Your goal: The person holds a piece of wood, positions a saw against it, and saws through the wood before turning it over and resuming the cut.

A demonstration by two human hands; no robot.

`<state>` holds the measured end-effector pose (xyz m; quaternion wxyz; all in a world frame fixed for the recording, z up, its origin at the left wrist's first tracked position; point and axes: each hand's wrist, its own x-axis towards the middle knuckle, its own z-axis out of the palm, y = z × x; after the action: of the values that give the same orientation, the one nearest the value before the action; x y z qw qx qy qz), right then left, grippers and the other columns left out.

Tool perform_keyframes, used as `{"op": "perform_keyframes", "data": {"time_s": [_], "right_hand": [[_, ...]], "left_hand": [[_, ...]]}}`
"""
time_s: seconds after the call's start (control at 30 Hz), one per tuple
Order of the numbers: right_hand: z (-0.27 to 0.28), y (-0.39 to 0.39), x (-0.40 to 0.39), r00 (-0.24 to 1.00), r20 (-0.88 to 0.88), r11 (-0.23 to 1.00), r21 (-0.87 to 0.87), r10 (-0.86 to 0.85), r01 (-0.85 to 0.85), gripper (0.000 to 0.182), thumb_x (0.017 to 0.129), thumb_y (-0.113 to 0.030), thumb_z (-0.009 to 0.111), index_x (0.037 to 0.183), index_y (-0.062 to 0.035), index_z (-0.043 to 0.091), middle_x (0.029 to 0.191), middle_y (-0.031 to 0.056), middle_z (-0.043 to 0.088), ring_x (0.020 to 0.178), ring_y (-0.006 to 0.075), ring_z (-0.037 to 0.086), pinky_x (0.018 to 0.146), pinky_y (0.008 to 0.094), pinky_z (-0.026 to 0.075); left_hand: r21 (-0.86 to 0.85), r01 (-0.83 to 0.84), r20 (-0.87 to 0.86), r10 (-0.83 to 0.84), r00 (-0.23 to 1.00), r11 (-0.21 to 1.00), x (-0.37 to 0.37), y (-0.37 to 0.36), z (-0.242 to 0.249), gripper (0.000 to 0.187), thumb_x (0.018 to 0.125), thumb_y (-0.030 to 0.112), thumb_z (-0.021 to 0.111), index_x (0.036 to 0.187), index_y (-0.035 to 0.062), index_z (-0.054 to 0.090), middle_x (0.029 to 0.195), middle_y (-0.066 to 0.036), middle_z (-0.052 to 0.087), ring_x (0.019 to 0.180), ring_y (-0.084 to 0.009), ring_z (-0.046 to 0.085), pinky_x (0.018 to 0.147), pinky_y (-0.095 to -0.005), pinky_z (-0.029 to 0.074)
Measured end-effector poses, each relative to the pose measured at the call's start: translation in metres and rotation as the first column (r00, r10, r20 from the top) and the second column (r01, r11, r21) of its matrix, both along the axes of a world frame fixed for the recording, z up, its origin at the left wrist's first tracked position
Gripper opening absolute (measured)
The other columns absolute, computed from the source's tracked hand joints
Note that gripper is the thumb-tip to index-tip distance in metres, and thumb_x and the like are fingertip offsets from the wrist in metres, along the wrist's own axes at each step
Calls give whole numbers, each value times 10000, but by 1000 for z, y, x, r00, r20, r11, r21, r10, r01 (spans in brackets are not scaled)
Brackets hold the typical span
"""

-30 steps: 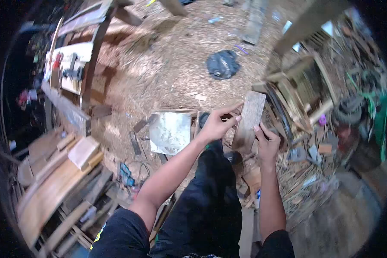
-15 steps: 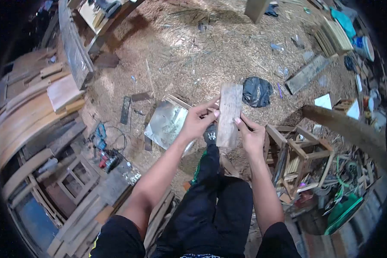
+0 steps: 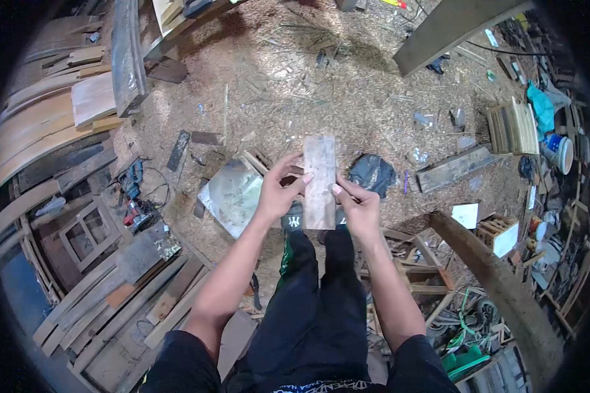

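Observation:
A short, weathered wooden board [image 3: 320, 180] is held upright lengthwise in front of my body, above my feet. My left hand [image 3: 283, 188] grips its left edge, with the thumb on the near face and the fingers partly hidden behind. On the opposite edge, my right hand [image 3: 359, 206] pinches the board the same way, thumb on the face. Beyond the right hand, a black plastic bag [image 3: 372, 175] lies on the floor. Left of the board, a pale, stained flat sheet [image 3: 233, 196] rests on the ground.
Sawdust and wood scraps cover the floor. Planks [image 3: 92, 327] are piled at left near a blue power tool [image 3: 131, 178]. At right stand a slanting timber post [image 3: 498, 281], a wooden frame [image 3: 432, 262], stacked boards [image 3: 511, 128] and a white bucket [image 3: 558, 152].
Both hands and the board have shifted left in view, and the board is turned straighter. The camera view has moved, and both feet now stand side by side beneath the board.

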<state>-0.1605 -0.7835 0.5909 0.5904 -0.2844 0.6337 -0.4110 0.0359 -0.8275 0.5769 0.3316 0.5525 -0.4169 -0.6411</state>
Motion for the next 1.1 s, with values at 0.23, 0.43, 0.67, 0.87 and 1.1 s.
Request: {"op": "perform_keyframes", "data": {"time_s": [0.23,0.43,0.67,0.87,1.1], "right_hand": [[5,-64,-11,992,11,991,-31,129,-128,328,960,-60,700,1264,60,682,1273,190,705,1124,168,653,981,279,502],[8,-148,51,970,-53,971,54,238,-235,345,954,-69,711,1279,43,683,1202,158,732,1039,128,665,945,263,510],[-14,-274,166,881,-120,888,17,458,-460,361,970,-113,702,1297,38,671,1201,152,734,1019,125,666,923,264,518],[6,-382,257,862,-113,868,12,494,-496,351,963,-105,688,1283,40,674,1257,221,707,1119,180,666,987,304,506],[24,-470,314,859,-193,874,-11,474,-485,335,959,-97,689,1270,29,687,1206,220,730,1119,192,681,994,309,502]], "left_hand": [[2,-159,-47,158,986,987,-11,-41,8,548,937,78,742,1446,57,540,997,-54,701,833,-93,650,699,-262,552],[24,-312,-7,312,950,950,49,-95,3,514,940,94,744,1420,10,579,1027,-51,701,889,-78,638,755,-248,546],[21,-482,62,480,875,876,155,-178,-18,495,957,91,728,1414,-26,579,1125,-99,721,935,-100,657,832,-267,562],[63,-565,10,565,825,823,242,-280,0,440,963,113,734,1361,-40,625,1135,-99,732,982,-117,667,905,-274,552],[63,-613,-27,615,788,788,290,-369,15,432,951,90,743,1351,-32,635,1197,-119,722,1023,-115,665,928,-277,549]]}}
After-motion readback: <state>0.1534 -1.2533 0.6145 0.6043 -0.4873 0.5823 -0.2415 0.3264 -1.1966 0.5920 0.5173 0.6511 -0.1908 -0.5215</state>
